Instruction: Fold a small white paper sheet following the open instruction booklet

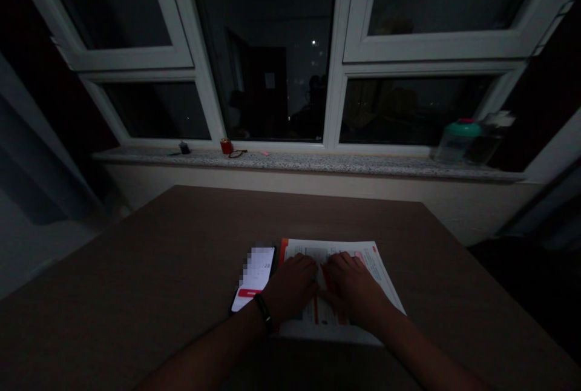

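Note:
A printed booklet or sheet (379, 267) with orange edging lies on the brown table. Over its left half is my left hand (293, 285), a dark band around the wrist, its fingers curled inward. My right hand (351, 285) rests over the right half, fingers also bent, close beside the left. Something small and reddish shows between the hands, too dim to name. Whether the fingertips grip anything is hidden. A lit phone (254, 276) lies just left of the booklet, partly behind my left wrist.
Beyond the table (218, 215) runs a speckled window sill (308, 163). On it stand a small red container (226, 146), a dark little bottle (184, 147), and a clear jar with a teal lid (456, 140) at the right.

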`<action>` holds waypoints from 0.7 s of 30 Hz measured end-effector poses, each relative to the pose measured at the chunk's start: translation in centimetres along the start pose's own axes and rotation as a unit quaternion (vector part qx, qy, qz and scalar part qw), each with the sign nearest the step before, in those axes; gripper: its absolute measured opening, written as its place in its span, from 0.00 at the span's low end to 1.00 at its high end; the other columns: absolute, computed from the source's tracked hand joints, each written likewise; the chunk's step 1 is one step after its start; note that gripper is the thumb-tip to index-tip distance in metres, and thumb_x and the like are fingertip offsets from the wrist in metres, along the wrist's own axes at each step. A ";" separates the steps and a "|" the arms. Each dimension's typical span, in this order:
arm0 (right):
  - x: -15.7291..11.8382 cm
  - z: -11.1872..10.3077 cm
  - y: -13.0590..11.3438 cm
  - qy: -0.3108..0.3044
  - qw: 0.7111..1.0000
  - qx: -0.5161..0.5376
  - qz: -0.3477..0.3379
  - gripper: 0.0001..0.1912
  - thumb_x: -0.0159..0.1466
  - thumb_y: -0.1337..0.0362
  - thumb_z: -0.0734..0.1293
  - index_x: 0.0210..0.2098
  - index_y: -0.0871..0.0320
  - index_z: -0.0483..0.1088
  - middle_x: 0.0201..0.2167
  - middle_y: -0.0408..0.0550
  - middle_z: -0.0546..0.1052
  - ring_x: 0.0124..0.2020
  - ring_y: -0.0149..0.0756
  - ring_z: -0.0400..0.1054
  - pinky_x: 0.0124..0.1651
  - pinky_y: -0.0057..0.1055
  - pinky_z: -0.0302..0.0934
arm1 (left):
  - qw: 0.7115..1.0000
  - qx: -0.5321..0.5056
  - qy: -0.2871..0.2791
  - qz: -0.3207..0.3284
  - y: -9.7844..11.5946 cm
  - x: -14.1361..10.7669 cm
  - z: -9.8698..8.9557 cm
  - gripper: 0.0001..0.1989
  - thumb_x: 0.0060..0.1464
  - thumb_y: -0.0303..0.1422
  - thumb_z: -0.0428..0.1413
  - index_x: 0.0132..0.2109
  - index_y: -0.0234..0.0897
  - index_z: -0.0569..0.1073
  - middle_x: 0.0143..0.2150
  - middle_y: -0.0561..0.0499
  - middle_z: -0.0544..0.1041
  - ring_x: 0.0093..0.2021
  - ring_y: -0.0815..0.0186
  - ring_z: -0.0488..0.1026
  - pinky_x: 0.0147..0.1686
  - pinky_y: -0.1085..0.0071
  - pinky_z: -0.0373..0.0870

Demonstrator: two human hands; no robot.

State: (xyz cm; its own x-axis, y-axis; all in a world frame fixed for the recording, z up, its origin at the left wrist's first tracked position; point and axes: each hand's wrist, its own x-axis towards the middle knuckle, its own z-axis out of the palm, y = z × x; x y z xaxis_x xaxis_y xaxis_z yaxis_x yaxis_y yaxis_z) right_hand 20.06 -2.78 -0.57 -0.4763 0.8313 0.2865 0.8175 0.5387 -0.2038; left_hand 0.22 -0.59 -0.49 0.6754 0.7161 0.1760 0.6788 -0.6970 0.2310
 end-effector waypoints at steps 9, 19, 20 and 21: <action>0.0 -1.0 0.6 -0.052 0.996 0.057 -0.049 0.16 0.62 0.68 0.67 0.51 0.55 0.71 0.44 0.49 0.72 0.48 0.44 0.62 0.51 0.40 0.55 | 0.999 -0.036 -0.003 0.005 0.0 -0.2 -0.4 0.05 0.63 0.23 0.51 0.38 0.36 0.68 0.41 0.48 0.71 0.45 0.60 0.67 0.44 0.66 0.65; 0.0 -0.8 1.4 -0.044 0.991 0.105 -0.072 0.08 0.68 0.67 0.63 0.42 0.55 0.74 0.41 0.49 0.73 0.46 0.42 0.64 0.49 0.38 0.57 | 0.994 -0.098 0.029 0.027 -0.3 -0.5 -0.2 0.01 0.63 0.28 0.54 0.41 0.37 0.69 0.43 0.49 0.71 0.45 0.60 0.67 0.45 0.66 0.65; 0.1 -0.7 1.5 -0.040 0.990 0.115 -0.067 0.08 0.69 0.67 0.63 0.42 0.56 0.74 0.41 0.49 0.73 0.46 0.41 0.64 0.49 0.37 0.58 | 0.994 -0.102 0.034 0.026 -0.3 -0.4 -0.1 0.01 0.63 0.28 0.54 0.41 0.37 0.69 0.42 0.49 0.71 0.45 0.60 0.67 0.45 0.66 0.65; 0.1 -0.5 1.6 -0.033 0.990 0.128 -0.058 0.08 0.69 0.68 0.63 0.41 0.56 0.74 0.40 0.49 0.73 0.45 0.41 0.65 0.49 0.37 0.58 | 0.993 -0.106 0.039 0.023 -0.3 -0.3 0.0 0.01 0.63 0.28 0.54 0.41 0.37 0.70 0.42 0.49 0.71 0.45 0.60 0.67 0.45 0.66 0.65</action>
State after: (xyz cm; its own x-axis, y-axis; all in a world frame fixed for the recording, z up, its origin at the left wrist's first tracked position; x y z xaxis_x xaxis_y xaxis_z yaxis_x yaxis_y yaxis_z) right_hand 21.43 -1.90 -0.43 -0.5896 0.7640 0.2621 0.6512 0.6415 -0.4054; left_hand -0.16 -0.57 -0.56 0.6745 0.6903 0.2618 0.5662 -0.7113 0.4165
